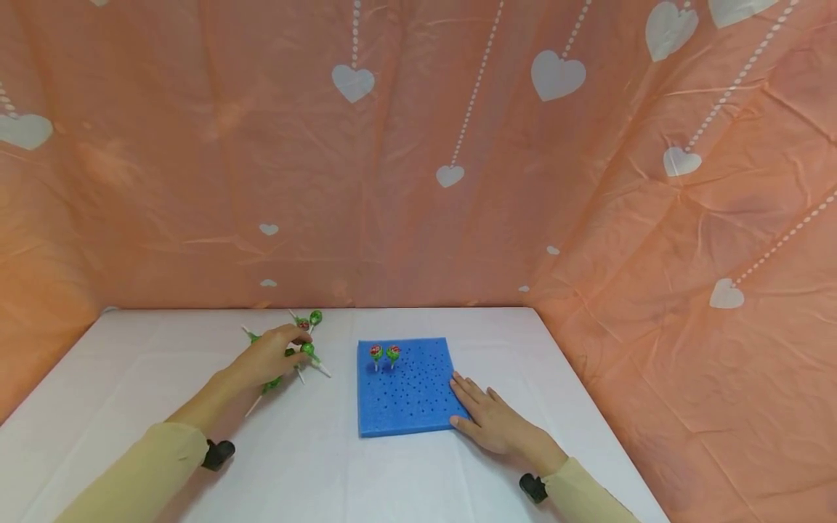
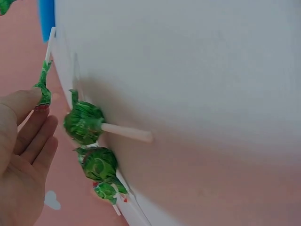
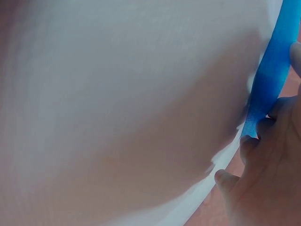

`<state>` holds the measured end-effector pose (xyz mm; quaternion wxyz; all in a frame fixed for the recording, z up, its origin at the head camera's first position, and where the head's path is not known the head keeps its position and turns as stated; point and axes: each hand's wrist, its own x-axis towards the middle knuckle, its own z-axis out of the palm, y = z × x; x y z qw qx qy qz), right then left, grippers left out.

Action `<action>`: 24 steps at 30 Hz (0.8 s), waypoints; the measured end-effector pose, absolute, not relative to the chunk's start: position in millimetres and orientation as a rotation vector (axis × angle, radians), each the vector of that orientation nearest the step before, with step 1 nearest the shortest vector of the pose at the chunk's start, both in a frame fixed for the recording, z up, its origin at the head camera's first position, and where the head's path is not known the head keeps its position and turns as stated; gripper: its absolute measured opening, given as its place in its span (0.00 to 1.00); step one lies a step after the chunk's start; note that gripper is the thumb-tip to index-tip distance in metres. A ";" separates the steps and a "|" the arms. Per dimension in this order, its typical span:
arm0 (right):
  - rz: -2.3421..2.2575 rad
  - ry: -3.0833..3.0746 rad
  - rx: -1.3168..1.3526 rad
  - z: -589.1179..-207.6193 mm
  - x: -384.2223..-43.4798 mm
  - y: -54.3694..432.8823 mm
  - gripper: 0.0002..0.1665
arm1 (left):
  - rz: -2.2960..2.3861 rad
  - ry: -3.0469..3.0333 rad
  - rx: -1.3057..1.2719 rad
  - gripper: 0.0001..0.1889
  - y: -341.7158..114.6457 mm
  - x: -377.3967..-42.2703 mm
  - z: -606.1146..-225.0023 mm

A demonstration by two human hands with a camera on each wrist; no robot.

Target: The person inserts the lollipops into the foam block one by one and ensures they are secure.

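Observation:
My left hand pinches a green-wrapped lollipop between thumb and fingers, its white stick pointing away from the palm. In the left wrist view the held lollipop partly hides behind the thumb. Several more lollipops lie loosely on the table around that hand. A blue board dotted with small holes lies flat at the middle. Two lollipops stand upright side by side near its far left corner. With fingers extended, my right hand rests against the right edge of the board.
A white cloth covers the table. An orange sheet with white hearts hangs behind it and along the sides. Dark wrist devices sit at both cuffs, the left one close above the tabletop.

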<state>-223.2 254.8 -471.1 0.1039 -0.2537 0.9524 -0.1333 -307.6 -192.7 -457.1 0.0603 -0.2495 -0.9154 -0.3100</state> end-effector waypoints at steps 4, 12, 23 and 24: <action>-0.393 2.805 -0.744 -471.9 -223.4 255.5 0.45 | -1.001 -2.727 -0.766 0.14 -190.5 -305.5 -456.1; -0.386 2.805 -0.747 -474.5 -224.8 256.8 0.45 | -1.116 -2.617 -0.784 0.13 -180.1 -296.6 -451.2; -0.386 2.802 -0.746 -472.6 -224.2 256.3 0.45 | -1.147 -2.457 -0.788 0.14 -166.4 -288.9 -446.3; -0.385 2.800 -0.746 -472.5 -224.0 256.5 0.45 | -1.160 -2.444 -0.784 0.14 -165.0 -288.4 -445.4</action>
